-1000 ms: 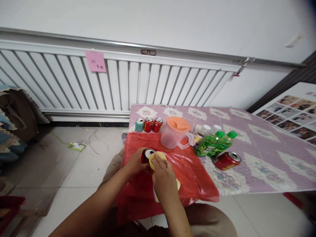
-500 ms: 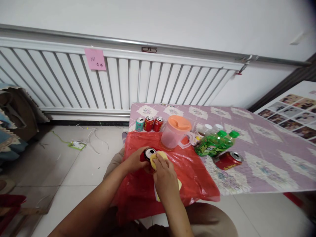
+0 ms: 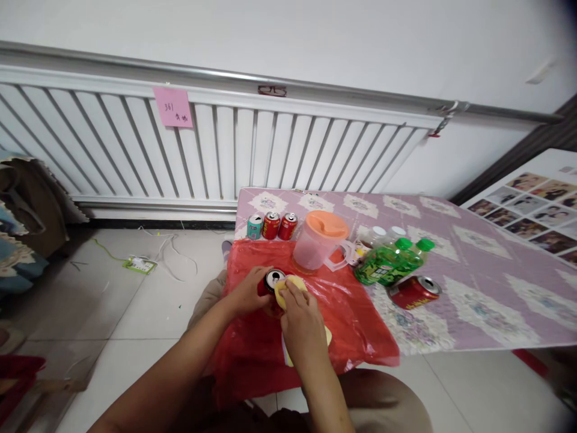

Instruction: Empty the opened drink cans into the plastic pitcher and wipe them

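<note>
My left hand (image 3: pixel 249 293) is wrapped round a dark red drink can (image 3: pixel 275 278), which stands upright with its opened top facing me. A yellow cloth (image 3: pixel 294 287) is pressed by my right hand (image 3: pixel 303 319) against the can's right side near the rim. Part of the cloth hangs out below my right palm. Both hands are over a red plastic sheet (image 3: pixel 356 325) at the table's near edge. Just behind them stands a clear pitcher (image 3: pixel 311 243) with an orange lid and a little brownish liquid at the bottom. My fingers hide most of the can's body.
Three small cans (image 3: pixel 271 226), one teal and two red, stand behind the sheet. Right of the pitcher lie green-capped bottles (image 3: pixel 383 263) and a large red can (image 3: pixel 415 292). A flowered tablecloth (image 3: pixel 487 300) covers the table; a radiator (image 3: pixel 252 150) runs behind it.
Almost nothing differs. Both hands keep the same hold on the can and the cloth, and the whole view has shifted very slightly.
</note>
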### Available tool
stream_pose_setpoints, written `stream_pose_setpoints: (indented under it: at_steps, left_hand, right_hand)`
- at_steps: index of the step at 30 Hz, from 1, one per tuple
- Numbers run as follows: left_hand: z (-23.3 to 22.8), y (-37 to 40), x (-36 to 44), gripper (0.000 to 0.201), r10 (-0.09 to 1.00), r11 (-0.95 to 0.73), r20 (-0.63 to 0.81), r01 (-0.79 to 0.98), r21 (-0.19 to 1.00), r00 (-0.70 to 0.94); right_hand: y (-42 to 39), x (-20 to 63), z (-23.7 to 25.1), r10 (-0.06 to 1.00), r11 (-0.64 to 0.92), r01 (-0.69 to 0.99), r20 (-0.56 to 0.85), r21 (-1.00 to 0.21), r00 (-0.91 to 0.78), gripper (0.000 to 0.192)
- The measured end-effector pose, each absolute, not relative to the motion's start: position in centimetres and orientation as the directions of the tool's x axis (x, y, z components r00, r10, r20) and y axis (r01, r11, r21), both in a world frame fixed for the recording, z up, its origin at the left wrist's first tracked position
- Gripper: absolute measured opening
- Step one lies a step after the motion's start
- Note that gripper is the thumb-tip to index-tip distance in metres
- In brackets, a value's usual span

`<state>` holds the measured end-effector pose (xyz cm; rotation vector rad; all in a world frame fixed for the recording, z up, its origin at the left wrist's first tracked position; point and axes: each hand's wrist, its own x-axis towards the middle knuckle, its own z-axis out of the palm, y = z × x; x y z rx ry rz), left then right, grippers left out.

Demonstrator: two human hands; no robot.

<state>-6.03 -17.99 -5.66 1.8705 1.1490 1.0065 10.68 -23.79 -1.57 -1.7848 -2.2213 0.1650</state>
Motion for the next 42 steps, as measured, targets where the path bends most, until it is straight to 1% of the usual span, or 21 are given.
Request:
stream_pose_setpoints:
  at_steps: [2,4,6,10,13,15,19,22,25,28,30,33,35,39,42]
  left_hand:
    - [-5.4,-17.9,-6.4,0.066,0.903,-0.357,0.247,0.295,0.887,0.351]
    - [-5.4,-17.9,-6.4,0.064,0.914,-0.32,0.224,0.263,0.91,0.338]
    - [-5.7,-18.1,-5.9,0.063,0.943,-0.272,0.197,0.277,0.922,0.27]
    - [-6.6,-18.6,-4.6,0.059,0.982,-0.186,0.154,0.375,0.908,0.112]
    - [-6.8,-18.7,-4.2,0.074,0.988,-0.151,0.15,0.422,0.894,0.037]
    - [-6.5,-18.4,-4.5,0.081,0.982,-0.19,0.17,0.427,0.884,0.086]
    - [-5.5,-17.6,-6.0,0.065,0.917,-0.352,0.24,0.365,0.862,0.318]
    - [-5.1,-17.3,-6.5,0.063,0.899,-0.359,0.251,0.278,0.891,0.358]
    - [-5.5,-17.7,-5.9,0.062,0.936,-0.278,0.2,0.261,0.924,0.289]
    - [-6.1,-18.3,-4.7,0.059,0.972,-0.215,0.169,0.314,0.925,0.165]
    - [-6.5,-18.6,-4.0,0.064,0.979,-0.202,0.182,0.359,0.911,0.087]
    - [-7.0,-18.5,-3.6,0.079,0.98,-0.189,0.2,0.422,0.887,0.019]
    - [-7.0,-18.3,-4.0,0.079,0.976,-0.216,0.209,0.44,0.871,0.065]
    - [-6.2,-17.6,-5.5,0.065,0.933,-0.332,0.243,0.377,0.865,0.265]
    - [-5.6,-17.6,-5.8,0.062,0.927,-0.31,0.219,0.296,0.903,0.304]
  right_hand:
    - [-23.7,10.7,-1.6,0.969,0.229,0.937,0.154,-0.265,-0.194,0.059]
    - [-23.7,10.7,-1.7,0.968,0.231,0.937,0.162,-0.261,-0.193,0.06]
    - [-23.8,10.7,-1.7,0.965,0.238,0.936,0.174,-0.258,-0.197,0.062]
    - [-23.9,10.6,-1.9,0.96,0.249,0.937,0.187,-0.246,-0.207,0.063]
    - [-23.9,10.7,-2.0,0.957,0.254,0.935,0.203,-0.249,-0.206,0.063]
    - [-23.9,10.8,-2.1,0.954,0.26,0.93,0.219,-0.261,-0.205,0.063]
    - [-23.7,11.0,-2.0,0.957,0.251,0.923,0.217,-0.293,-0.192,0.063]
    - [-23.7,11.1,-2.0,0.959,0.245,0.924,0.211,-0.295,-0.186,0.062]
    - [-23.7,11.0,-2.1,0.958,0.249,0.925,0.21,-0.286,-0.193,0.063]
    - [-23.9,10.8,-2.2,0.953,0.263,0.927,0.223,-0.269,-0.205,0.063]
    - [-23.9,10.7,-2.2,0.947,0.273,0.926,0.242,-0.262,-0.211,0.062]
    - [-23.9,10.8,-2.2,0.942,0.279,0.921,0.266,-0.273,-0.206,0.063]
    - [-23.8,10.9,-2.2,0.942,0.276,0.916,0.27,-0.292,-0.198,0.063]
    - [-23.7,11.1,-2.3,0.948,0.274,0.905,0.249,-0.326,-0.197,0.061]
    - [-23.7,11.0,-2.4,0.95,0.266,0.906,0.248,-0.329,-0.189,0.061]
